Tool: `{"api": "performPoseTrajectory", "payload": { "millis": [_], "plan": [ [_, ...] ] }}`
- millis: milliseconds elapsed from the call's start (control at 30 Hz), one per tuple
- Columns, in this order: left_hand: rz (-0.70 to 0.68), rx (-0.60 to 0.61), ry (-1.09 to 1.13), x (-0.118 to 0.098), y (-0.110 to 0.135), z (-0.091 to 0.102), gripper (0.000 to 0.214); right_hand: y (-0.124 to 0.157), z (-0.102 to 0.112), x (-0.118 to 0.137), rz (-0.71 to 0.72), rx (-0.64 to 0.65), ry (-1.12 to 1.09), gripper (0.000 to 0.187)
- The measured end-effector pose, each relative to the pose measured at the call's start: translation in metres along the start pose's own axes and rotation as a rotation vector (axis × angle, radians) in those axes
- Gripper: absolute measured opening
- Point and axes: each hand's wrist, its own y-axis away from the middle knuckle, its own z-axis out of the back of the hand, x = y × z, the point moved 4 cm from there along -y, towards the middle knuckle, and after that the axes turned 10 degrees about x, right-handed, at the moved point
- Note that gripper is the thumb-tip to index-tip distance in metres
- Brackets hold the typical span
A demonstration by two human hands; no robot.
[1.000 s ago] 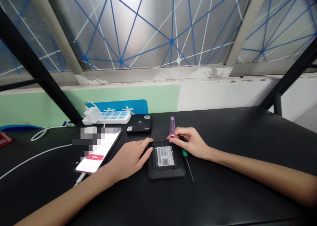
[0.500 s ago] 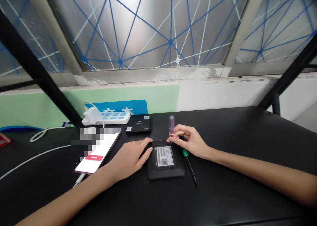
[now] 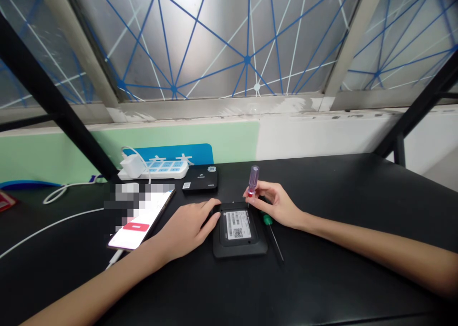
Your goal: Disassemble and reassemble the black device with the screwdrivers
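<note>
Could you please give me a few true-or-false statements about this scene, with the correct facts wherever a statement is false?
1. The left hand touches the edge of the black device. True.
2. The right hand holds the green-handled screwdriver. False: it holds the purple-handled screwdriver, and the green-handled one lies beside the device.
3. The phone lies to the right of the device. False: it lies to the left.
4. The white charger is plugged into the power strip. True.
</note>
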Motion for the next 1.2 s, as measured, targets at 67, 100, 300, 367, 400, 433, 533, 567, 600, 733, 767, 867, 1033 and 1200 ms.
{"api": "performPoseTrajectory", "payload": {
  "millis": [67,100,300,367,400,433,533,567,600,733,767,867,1033,1200],
  "plan": [
    [-0.002,-0.001,0.001,0.000,0.000,0.000,0.036,0.000,0.000,0.000,-0.003,-0.001,-0.008,0.021],
    [-0.002,-0.003,0.000,0.000,-0.001,0.000,0.036,-0.001,0.000,-0.001,-0.004,-0.002,-0.015,0.021],
    [0.008,0.003,0.007,0.000,-0.001,0.000,0.036,-0.004,-0.001,-0.005,-0.016,-0.011,-0.098,0.025],
    [0.010,0.005,0.009,0.000,0.000,0.000,0.036,-0.004,-0.001,-0.007,-0.027,-0.017,-0.115,0.026],
    [0.010,0.006,0.008,0.000,0.000,0.000,0.036,-0.003,-0.001,-0.007,-0.031,-0.020,-0.121,0.027],
    [0.009,0.008,0.007,0.000,0.000,-0.001,0.036,-0.003,0.000,-0.007,-0.032,-0.026,-0.125,0.027],
    [0.008,0.008,0.005,0.000,0.000,-0.001,0.036,-0.003,0.000,-0.006,-0.029,-0.035,-0.125,0.027],
    [0.008,0.008,0.004,0.001,-0.001,-0.001,0.036,-0.003,0.000,-0.005,-0.028,-0.035,-0.120,0.027],
    [0.008,0.009,0.003,0.001,-0.001,-0.001,0.036,-0.003,0.000,-0.004,-0.028,-0.035,-0.114,0.027],
    [0.006,0.008,0.003,0.001,-0.001,-0.002,0.036,-0.002,-0.001,0.000,-0.027,-0.034,-0.093,0.030],
    [0.005,0.004,0.004,0.001,-0.001,-0.002,0.036,-0.002,-0.001,0.001,-0.022,-0.032,-0.090,0.030],
    [-0.001,-0.005,0.006,0.001,0.000,-0.001,0.037,-0.001,-0.001,0.004,-0.008,-0.019,-0.087,0.028],
    [0.009,0.004,0.000,0.000,0.000,0.000,0.037,0.000,-0.001,0.004,0.012,-0.002,-0.112,0.026],
    [0.010,0.010,0.005,0.000,-0.001,0.001,0.038,0.002,0.000,0.000,0.003,0.002,-0.149,0.024]
  ]
}}
